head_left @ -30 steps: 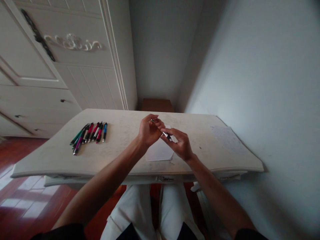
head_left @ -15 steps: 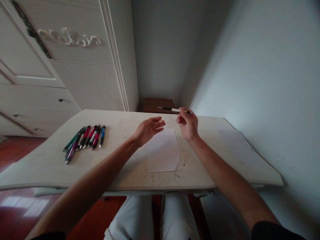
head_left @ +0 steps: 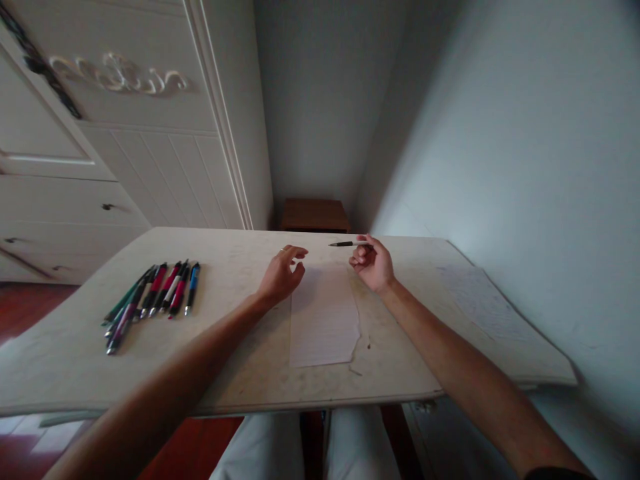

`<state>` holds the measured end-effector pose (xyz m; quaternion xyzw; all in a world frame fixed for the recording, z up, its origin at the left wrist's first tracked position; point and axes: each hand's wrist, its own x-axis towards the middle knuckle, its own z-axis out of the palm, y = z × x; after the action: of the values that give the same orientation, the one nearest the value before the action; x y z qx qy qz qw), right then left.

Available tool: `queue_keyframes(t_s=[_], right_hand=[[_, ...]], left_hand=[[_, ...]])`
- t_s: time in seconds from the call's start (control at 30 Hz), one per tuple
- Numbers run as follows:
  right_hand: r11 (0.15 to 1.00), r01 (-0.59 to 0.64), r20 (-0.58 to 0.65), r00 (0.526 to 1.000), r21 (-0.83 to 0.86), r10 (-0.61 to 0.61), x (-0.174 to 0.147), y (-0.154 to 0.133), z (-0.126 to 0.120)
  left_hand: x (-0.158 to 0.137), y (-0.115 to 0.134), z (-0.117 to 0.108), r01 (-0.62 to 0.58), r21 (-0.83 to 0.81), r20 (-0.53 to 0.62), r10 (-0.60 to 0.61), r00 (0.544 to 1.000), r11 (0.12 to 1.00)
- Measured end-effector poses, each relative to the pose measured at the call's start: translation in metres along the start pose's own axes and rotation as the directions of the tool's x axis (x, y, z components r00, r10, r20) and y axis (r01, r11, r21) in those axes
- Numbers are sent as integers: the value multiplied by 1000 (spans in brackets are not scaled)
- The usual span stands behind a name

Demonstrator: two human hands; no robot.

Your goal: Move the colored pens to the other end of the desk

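My right hand [head_left: 374, 263] is closed around a white and black pen [head_left: 345, 244], whose tip points left; the fingers cover its rear part. To the left, my left hand [head_left: 281, 275] hovers with fingers bent and apart, nothing between them. Below and between both hands lies a lined sheet of paper [head_left: 324, 327] with a torn right edge. Its upper left corner is partly behind my left hand. At the table's left side several pens [head_left: 159, 290] lie side by side, in red, black, green and purple, with a blue pen [head_left: 193, 288] at their right end.
The white table [head_left: 240, 373] has a worn top. A second sheet [head_left: 483, 300] with marks on it lies at the right, close to the wall [head_left: 550, 167]. A white cabinet [head_left: 165, 180] rises behind on the left, and a brown wooden box-like piece [head_left: 315, 213] stands beyond the far edge.
My left hand has come down and slightly left, its fingers more bent. My right hand has lowered with the pen, which is now nearly level. The view has shifted a little.
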<state>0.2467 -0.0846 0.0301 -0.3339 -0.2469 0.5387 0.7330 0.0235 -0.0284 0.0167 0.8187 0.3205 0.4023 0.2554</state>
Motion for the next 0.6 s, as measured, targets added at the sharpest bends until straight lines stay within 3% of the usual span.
queue_keyframes(t_s=[0.27,0.6], right_hand=[[999,-32,41,999,25,31,-13,3,6],[996,-84,27,996,7,84,-13,8,7]], left_hand=[[-2,0,-2,5,272,88,-30,996,962],[0,-5,3,-72,364,247,-21,969,929]])
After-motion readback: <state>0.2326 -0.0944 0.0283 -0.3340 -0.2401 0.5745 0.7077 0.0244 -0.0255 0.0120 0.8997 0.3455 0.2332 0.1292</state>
